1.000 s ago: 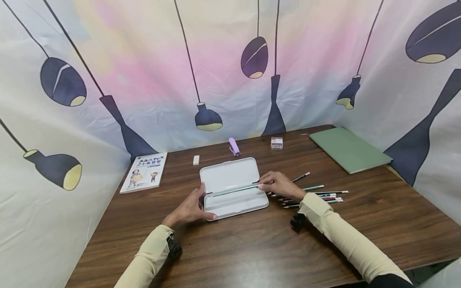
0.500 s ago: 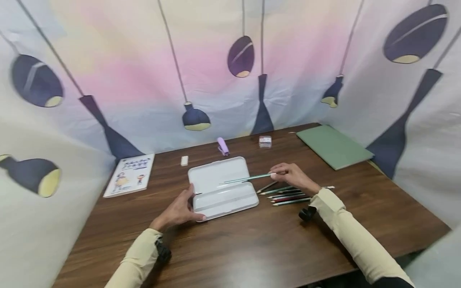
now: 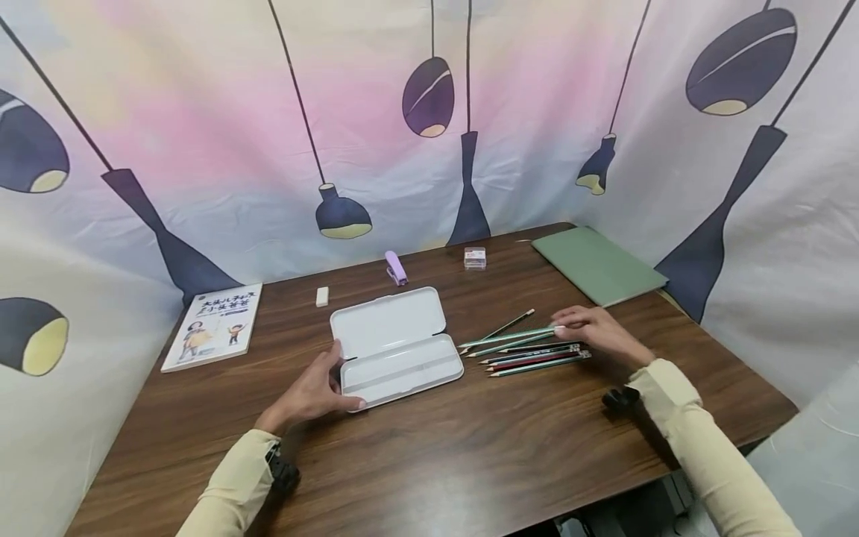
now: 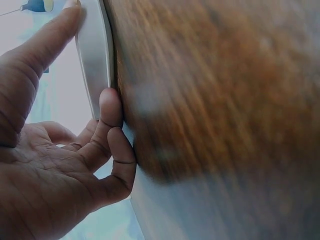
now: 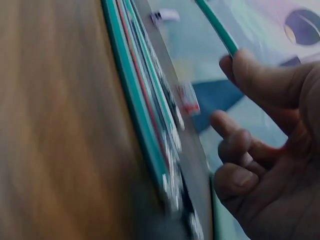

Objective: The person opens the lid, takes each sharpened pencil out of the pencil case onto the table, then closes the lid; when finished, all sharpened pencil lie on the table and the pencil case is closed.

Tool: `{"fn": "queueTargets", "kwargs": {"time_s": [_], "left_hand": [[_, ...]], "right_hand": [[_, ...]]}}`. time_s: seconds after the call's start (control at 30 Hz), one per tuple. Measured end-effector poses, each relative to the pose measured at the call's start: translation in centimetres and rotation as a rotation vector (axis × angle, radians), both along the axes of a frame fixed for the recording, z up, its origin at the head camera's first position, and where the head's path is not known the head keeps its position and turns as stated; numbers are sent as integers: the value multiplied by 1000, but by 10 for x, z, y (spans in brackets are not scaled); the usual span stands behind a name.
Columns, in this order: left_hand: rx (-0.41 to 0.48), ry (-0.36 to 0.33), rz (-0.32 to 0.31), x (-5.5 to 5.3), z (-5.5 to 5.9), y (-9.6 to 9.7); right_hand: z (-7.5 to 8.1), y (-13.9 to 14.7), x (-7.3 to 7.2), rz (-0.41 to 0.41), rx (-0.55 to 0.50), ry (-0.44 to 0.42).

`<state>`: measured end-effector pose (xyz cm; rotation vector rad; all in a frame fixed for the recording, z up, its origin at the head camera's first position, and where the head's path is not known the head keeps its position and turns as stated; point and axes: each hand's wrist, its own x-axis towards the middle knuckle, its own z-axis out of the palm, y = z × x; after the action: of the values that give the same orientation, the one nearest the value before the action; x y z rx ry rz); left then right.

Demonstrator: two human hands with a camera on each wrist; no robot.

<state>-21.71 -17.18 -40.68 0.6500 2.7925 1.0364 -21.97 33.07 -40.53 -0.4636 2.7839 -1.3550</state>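
Observation:
A white pencil case lies on the table with its hinged lid laid back, bare white inside. My left hand grips its left end, thumb at the front corner and fingers behind; the left wrist view shows fingertips against the case's side wall. To the right, my right hand pinches a green pencil by its end between thumb and index finger. That pencil is over a loose row of several pencils, green, red and dark, their sharpened points toward the case. In the right wrist view the pinched pencil stands apart from the row.
Along the back of the table are a white eraser, a purple stapler and a small clear box. A picture-covered book lies at the left, a green folder at the back right. A printed cloth hangs behind.
My right hand has carried the green pencil from over the case rightward to above the other pencils. My left hand stays on the case. The head view has swung right.

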Motion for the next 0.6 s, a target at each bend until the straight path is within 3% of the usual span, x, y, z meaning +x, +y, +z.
{"fn": "queueTargets", "kwargs": {"time_s": [0.27, 0.43, 0.6], "left_hand": [[-3, -26, 5, 0, 2, 0], [0, -37, 18, -1, 4, 1], [-3, -56, 17, 1, 4, 1]], "right_hand": [[-9, 33, 26, -14, 64, 0], [-16, 38, 28, -17, 84, 43], [-21, 36, 26, -24, 167, 72]]}}
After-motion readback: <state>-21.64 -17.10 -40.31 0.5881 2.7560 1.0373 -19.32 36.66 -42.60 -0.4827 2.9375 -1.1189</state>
